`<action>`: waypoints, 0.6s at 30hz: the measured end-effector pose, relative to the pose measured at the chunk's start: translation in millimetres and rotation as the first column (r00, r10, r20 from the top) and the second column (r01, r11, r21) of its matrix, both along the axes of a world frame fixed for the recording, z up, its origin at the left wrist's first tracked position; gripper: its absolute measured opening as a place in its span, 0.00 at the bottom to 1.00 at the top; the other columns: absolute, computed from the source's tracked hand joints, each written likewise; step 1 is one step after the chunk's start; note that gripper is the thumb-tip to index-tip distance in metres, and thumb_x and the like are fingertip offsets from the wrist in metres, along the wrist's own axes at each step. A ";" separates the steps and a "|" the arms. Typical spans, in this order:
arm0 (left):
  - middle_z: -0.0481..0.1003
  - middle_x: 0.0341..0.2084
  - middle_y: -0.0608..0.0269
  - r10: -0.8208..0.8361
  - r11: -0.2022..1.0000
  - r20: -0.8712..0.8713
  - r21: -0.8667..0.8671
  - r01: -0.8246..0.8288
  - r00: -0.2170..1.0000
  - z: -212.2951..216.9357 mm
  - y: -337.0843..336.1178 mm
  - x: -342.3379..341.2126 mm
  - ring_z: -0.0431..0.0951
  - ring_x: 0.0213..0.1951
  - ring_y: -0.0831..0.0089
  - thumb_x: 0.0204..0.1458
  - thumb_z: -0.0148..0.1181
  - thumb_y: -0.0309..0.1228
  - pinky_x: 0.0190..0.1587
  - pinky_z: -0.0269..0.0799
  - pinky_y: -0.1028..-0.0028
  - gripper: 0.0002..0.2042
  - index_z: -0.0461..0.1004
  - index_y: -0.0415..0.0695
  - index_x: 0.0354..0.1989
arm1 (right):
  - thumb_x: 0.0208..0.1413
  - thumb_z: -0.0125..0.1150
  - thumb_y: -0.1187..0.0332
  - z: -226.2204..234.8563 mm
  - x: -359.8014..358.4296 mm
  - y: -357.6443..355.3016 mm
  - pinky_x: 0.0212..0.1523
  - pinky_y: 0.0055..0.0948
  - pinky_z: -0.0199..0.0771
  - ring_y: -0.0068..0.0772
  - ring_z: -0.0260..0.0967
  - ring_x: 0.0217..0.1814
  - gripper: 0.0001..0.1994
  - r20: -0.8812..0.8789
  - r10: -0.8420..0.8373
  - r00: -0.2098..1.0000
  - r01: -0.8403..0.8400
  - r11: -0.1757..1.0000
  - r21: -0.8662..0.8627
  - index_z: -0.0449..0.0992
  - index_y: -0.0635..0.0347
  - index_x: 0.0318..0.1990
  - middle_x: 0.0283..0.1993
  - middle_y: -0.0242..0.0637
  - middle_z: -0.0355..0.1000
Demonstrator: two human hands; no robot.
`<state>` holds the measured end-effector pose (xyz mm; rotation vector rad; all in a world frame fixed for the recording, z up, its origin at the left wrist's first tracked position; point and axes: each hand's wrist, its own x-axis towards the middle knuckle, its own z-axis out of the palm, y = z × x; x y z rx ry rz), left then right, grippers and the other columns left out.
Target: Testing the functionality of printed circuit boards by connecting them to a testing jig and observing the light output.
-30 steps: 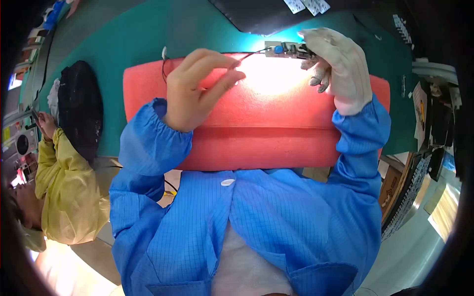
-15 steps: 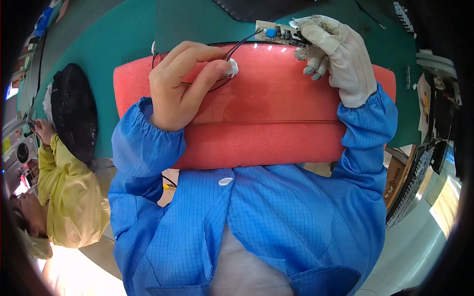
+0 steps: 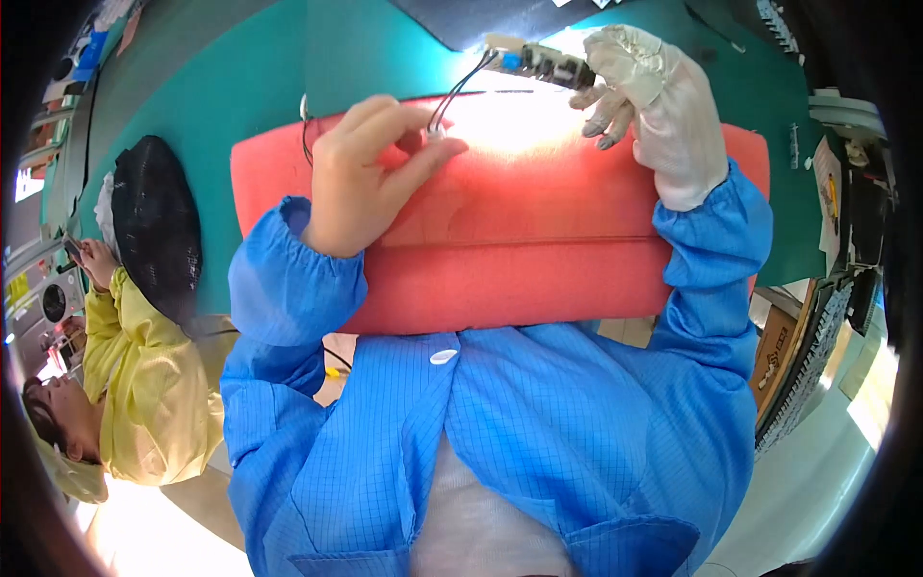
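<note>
In my gloved right hand [image 3: 663,111] is one end of a small circuit board [image 3: 540,63] with a blue part and several black parts on it. The board is raised at the far edge of the red pad. Dark wires [image 3: 458,90] run from its left end to a small white connector [image 3: 436,134]. My bare left hand [image 3: 370,178] pinches this connector between thumb and fingers, above the pad's left half. The fingertips partly cover the connector. The glove's worn, greyish fingertips point down over the pad.
A red foam pad [image 3: 519,287] lies before me on a green mat [image 3: 260,77]. Beyond it is a dark sheet [image 3: 481,13]. At left, a co-worker in a yellow sleeve [image 3: 159,385] sits near a black bag-like object [image 3: 157,226]. A cardboard box [image 3: 772,344] stands at lower right.
The board has tilted, showing less of its face. The connector has shifted slightly left and is more covered by my left fingers. A bright glare now falls on the pad and mat.
</note>
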<state>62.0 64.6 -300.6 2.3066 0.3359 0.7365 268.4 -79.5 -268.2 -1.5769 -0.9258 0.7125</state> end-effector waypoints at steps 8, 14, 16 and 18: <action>0.73 0.21 0.67 0.105 0.937 0.062 -0.339 -0.078 0.993 17.0 24.0 4.8 0.67 0.24 0.82 0.48 0.61 0.27 0.29 0.63 0.79 0.05 0.76 0.38 0.28 | 0.48 0.62 0.64 -16.9 59.4 24.4 0.43 0.31 0.72 0.37 0.71 0.44 0.16 0.909 -0.319 0.267 0.371 0.905 0.208 0.75 0.52 0.46 0.41 0.41 0.74; 0.72 0.22 0.68 0.639 0.601 0.341 -0.781 -0.170 0.689 11.3 108.7 12.6 0.71 0.28 0.82 0.55 0.54 0.32 0.31 0.65 0.80 0.09 0.75 0.38 0.33 | 0.50 0.59 0.66 -26.8 62.7 26.1 0.43 0.28 0.72 0.34 0.72 0.43 0.12 0.849 -0.247 0.467 0.425 0.905 0.029 0.76 0.48 0.44 0.38 0.39 0.75; 0.73 0.23 0.68 0.753 0.494 0.349 -0.859 -0.130 0.557 15.2 102.1 15.0 0.71 0.28 0.82 0.55 0.54 0.32 0.32 0.66 0.81 0.09 0.74 0.37 0.35 | 0.51 0.59 0.67 -25.5 62.9 21.9 0.40 0.25 0.72 0.30 0.73 0.40 0.11 0.777 -0.363 0.514 0.433 0.892 0.130 0.77 0.51 0.42 0.37 0.38 0.76; 0.73 0.28 0.67 0.532 0.632 0.289 -0.761 -0.146 0.796 1.6 77.9 2.5 0.71 0.31 0.81 0.55 0.54 0.32 0.34 0.66 0.81 0.10 0.73 0.38 0.40 | 0.53 0.57 0.71 -14.0 50.6 14.8 0.35 0.18 0.71 0.21 0.74 0.36 0.09 0.557 -0.475 0.681 0.452 0.872 0.190 0.77 0.59 0.41 0.35 0.35 0.77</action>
